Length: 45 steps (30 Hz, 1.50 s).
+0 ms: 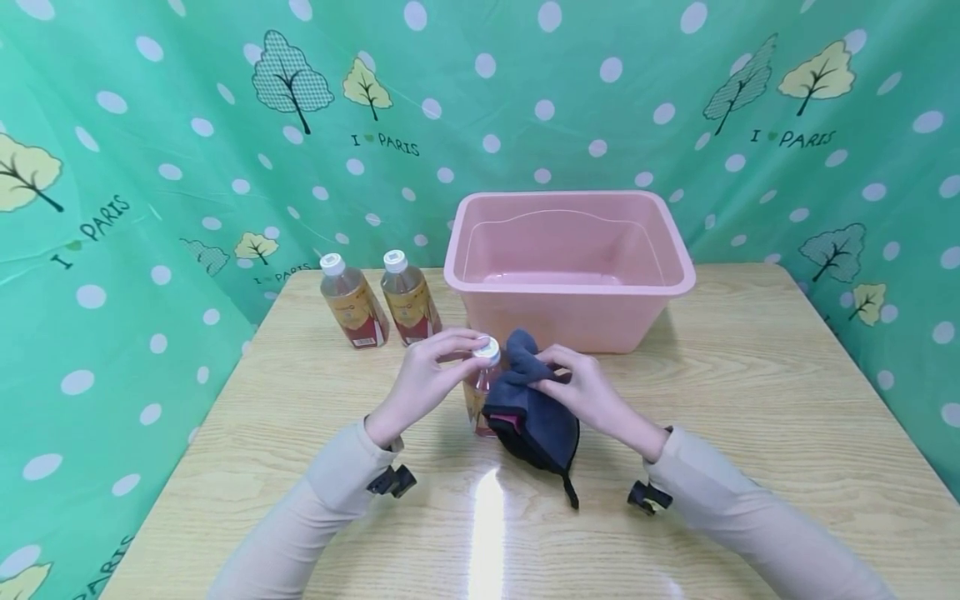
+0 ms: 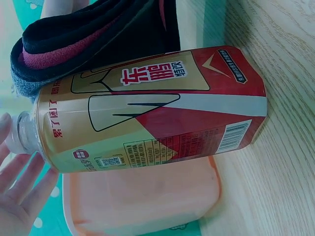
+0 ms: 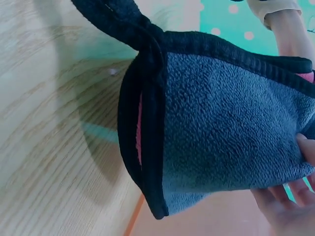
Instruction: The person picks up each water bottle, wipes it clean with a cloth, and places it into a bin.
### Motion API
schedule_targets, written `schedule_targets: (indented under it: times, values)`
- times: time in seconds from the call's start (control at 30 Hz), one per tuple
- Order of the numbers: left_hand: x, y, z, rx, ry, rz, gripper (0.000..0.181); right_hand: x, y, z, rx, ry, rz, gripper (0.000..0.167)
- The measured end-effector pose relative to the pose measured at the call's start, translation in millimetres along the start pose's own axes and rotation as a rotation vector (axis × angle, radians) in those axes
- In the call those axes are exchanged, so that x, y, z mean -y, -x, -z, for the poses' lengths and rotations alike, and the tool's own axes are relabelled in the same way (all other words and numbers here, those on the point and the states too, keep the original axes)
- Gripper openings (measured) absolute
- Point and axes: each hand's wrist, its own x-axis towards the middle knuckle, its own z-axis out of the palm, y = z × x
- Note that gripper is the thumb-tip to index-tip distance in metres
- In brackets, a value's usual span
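A bottle with a gold and red label (image 2: 147, 108) stands upright on the table in front of the pink bin. My left hand (image 1: 435, 372) pinches its white cap (image 1: 487, 350) between thumb and fingers. With my right hand (image 1: 583, 390) I grip a folded dark blue cloth (image 1: 543, 421), fuzzy, black-edged and pink inside, right beside the bottle. In the head view the cloth hides part of the bottle's right side. The right wrist view shows the cloth (image 3: 231, 123) hanging from the fingers, with a black loop (image 3: 115, 19) at its corner.
Behind the hands is a pink plastic bin (image 1: 570, 312). Two similar bottles, a left one (image 1: 356, 308) and a right one (image 1: 411, 304), stand at the back left of the wooden table (image 1: 750, 375). A green patterned curtain (image 1: 525, 108) hangs behind the table.
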Motion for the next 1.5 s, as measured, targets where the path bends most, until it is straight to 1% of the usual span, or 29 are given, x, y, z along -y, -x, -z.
schedule_targets:
  times: [0.23,0.33,0.4,0.63,0.67,0.87,0.9,1.1,1.2,1.5]
  values:
    - [0.8,0.0,-0.3,0.004,-0.005,-0.006,0.021,-8,-0.5,3,0.083,-0.143,-0.086,0.015]
    - [0.6,-0.1,0.2,0.005,-0.009,0.002,0.021,-9,-0.7,3,0.100,-0.150,-0.094,0.015]
    - [0.2,-0.2,0.6,0.004,-0.011,0.007,0.021,-9,-0.6,3,0.102,-0.137,-0.095,0.015]
    - [0.1,-0.6,0.2,-0.006,-0.017,0.003,0.021,-13,0.5,1,0.097,-0.055,-0.079,0.016]
    - [-2.9,-1.3,0.5,-0.007,-0.022,0.003,0.021,-13,0.8,0,0.100,-0.043,-0.079,0.016]
    - [-32.4,-6.4,3.3,-0.002,-0.040,0.031,0.020,-20,2.3,-3,0.100,0.048,-0.039,0.016]
    - [-34.1,-6.7,3.4,0.000,-0.039,0.036,0.020,-21,2.2,-3,0.100,0.072,-0.033,0.017]
    - [-33.9,-6.4,4.3,0.011,-0.030,0.056,0.020,-22,1.1,-5,0.140,0.207,-0.017,0.017]
    - [-33.0,-5.8,4.0,0.011,-0.023,0.063,0.020,-23,0.9,-6,0.163,0.248,-0.010,0.017]
    - [-31.8,-5.5,3.3,0.006,-0.022,0.046,0.020,-31,2.8,-11,0.217,0.352,-0.014,0.021]
